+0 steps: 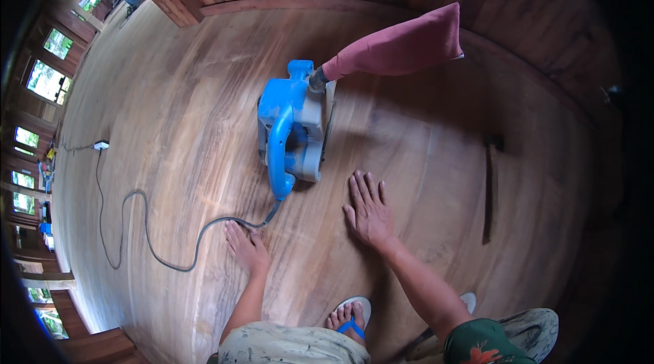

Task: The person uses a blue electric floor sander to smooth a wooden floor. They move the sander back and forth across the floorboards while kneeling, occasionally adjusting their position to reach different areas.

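Left hand (pixel 248 248) and right hand (pixel 370 214) are apart, fingers extended, grasping nothing; the blue belt sander (pixel 311 119) rests ahead on the wooden floor (pixel 197 125), its power cord (pixel 187 269) beside the left fingertips.

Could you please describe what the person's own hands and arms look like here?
The left hand and right hand are ungloved, with no ring, watch or bracelet visible. Both forearms are uncovered. A short dark green sleeve with an orange-red print covers the upper right arm.
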Available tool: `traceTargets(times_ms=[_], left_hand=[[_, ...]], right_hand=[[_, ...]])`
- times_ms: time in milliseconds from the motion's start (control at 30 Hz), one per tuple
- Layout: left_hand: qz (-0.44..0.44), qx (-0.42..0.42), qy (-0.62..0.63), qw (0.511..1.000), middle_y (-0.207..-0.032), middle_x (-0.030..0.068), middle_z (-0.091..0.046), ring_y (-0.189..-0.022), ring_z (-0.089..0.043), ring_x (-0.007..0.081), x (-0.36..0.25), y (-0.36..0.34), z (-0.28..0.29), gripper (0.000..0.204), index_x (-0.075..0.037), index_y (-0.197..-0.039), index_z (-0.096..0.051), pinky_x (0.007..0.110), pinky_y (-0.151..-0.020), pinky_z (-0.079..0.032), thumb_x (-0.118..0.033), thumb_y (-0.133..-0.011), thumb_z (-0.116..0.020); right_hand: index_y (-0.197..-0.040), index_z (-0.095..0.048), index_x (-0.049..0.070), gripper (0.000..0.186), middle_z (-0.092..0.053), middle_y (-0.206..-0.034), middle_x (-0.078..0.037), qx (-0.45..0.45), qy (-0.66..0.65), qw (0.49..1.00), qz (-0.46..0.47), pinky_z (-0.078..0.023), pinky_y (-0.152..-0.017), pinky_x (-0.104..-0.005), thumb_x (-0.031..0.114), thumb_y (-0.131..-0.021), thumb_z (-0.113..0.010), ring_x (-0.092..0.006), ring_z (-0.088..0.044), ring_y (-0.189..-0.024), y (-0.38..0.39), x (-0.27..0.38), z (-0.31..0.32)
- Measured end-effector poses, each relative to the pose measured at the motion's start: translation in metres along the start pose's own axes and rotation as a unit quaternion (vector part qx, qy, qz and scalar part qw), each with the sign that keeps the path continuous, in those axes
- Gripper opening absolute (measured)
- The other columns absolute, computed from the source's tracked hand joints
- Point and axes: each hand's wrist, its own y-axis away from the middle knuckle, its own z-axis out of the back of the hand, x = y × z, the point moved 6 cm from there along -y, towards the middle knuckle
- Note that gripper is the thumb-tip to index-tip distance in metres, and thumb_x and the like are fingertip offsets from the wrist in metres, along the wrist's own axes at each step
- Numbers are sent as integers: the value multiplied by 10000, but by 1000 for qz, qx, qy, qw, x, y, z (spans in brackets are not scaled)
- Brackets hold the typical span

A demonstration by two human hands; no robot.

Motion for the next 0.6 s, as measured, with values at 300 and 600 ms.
traceTargets(times_ms=[300,600], left_hand=[[367,-93,-129,916,-1703,123,-282,-1549,-321,274,274,11,-12,732,-91,-1646,-264,532,-1208,-318,-564,-1088,-289],[634,28,-212,743,-1632,99,-400,-1469,-415,318,440,92,5,705,-129,-1611,-352,624,-1105,-374,-557,-1051,-337]], right_hand=[[-1614,-335,68,717,-311,-1690,-109,44,6,999,11,-103,-1285,-505,429,-1023,-521,-288,-234,-1581,62,36,-14],[-1533,-456,46,603,-452,-1586,-167,-17,-33,998,-55,-265,-1237,-497,348,-1028,-583,-331,-386,-1500,43,58,2]])
